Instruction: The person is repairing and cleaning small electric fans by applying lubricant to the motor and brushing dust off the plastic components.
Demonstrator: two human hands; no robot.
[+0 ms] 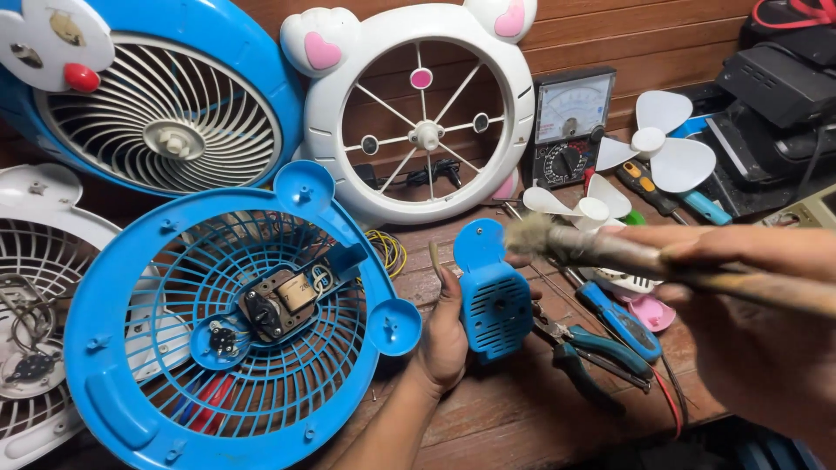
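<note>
My left hand point(446, 335) grips a small blue vented motor cover point(493, 296) and holds it upright over the wooden bench. My right hand point(766, 296), blurred and close to the camera at the right, holds a worn paintbrush point(610, 250) whose frayed bristles touch the top right of the blue cover. To the left of the cover lies a round blue fan grille point(157, 392) with a small motor point(283, 300) fixed at its centre.
A blue fan housing point(252, 78) and a white one with pink hearts point(348, 113) lean on the wooden wall. A multimeter point(570, 122), white fan blades point(666, 144), blue-handled pliers point(583, 352) and screwdrivers point(623, 322) lie at right. A white grille point(35, 252) is at far left.
</note>
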